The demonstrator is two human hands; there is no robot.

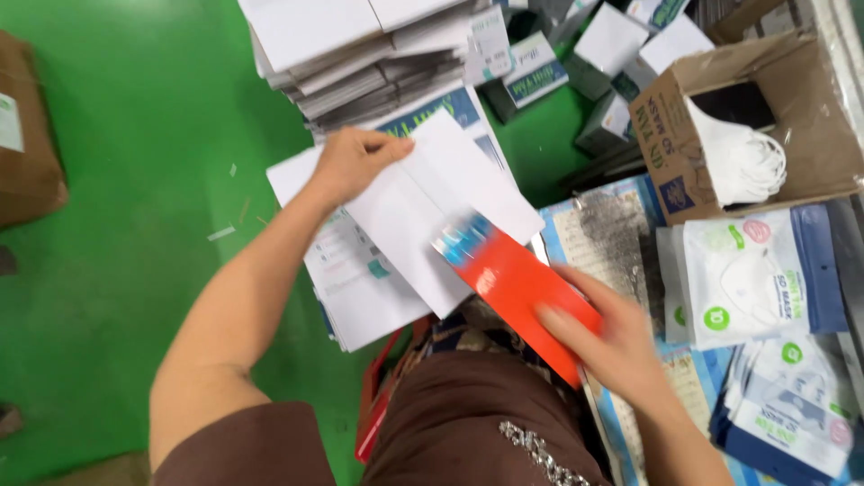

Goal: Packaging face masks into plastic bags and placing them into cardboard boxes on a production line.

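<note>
1. Left hand (355,162) reaches out over a flat white carton blank (432,211); fingers curled and pinching its far edge, thumb side on top; the blank sits tilted, lifted above a pile of more flat printed sheets (355,279) on the green floor (135,180).
2. Right hand (616,337) lies palm down on an orange-red card (517,288); fingers stretched flat and close together, pressing rather than gripping; whether the thumb goes under it I cannot tell.
3. The orange-red card has a blurred blue printed end touching the near edge of the white blank; the card slants down towards the person's lap.
4. Tall stack of flat white and grey blanks (360,54) stands just beyond the left hand.
5. Open brown cardboard box (801,117) at right holds white face masks (742,157).
6. Bagged mask packs (756,279), white with blue edges, lie near the right hand, below the box.
7. Person wears a brown top.
</note>
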